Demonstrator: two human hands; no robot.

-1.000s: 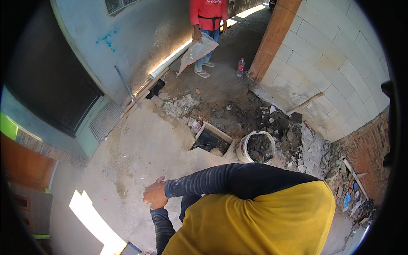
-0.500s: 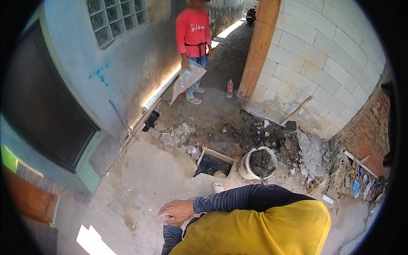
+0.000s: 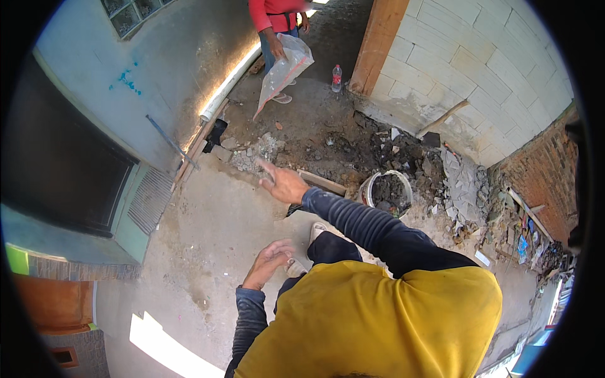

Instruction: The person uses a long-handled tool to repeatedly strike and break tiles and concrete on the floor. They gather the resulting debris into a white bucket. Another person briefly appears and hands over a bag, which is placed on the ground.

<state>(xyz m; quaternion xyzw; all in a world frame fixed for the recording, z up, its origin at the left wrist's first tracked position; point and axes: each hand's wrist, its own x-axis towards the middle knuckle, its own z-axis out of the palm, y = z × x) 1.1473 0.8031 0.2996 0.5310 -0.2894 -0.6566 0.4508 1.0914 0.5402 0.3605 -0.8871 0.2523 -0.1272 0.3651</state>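
My right hand (image 3: 287, 185) reaches forward over the concrete, index finger stretched out and thumb apart, with nothing in it. Beneath it is a wood-framed pit, of which a frame board (image 3: 323, 183) shows beside my wrist; my hand and sleeve hide most of the rest. Lower down, close to my body, my left hand (image 3: 268, 263) hangs empty with its fingers extended. A white bucket (image 3: 365, 192) filled with dark soil stands just beyond my right forearm. Ahead, a person in a red shirt holds a pale plastic sack (image 3: 287, 66) in one hand.
Broken rubble (image 3: 463, 186) and dark soil lie along the block wall (image 3: 454, 69). A plastic bottle (image 3: 336, 79) stands by the wooden post (image 3: 378, 47). At left, a metal bar (image 3: 170, 140) leans near a white pipe (image 3: 217, 101) and a dark door (image 3: 69, 151).
My hands, together before, have come apart. The right one has swung forward with its index finger out; the left stays near my body with its fingers extended. The view has tilted downward.
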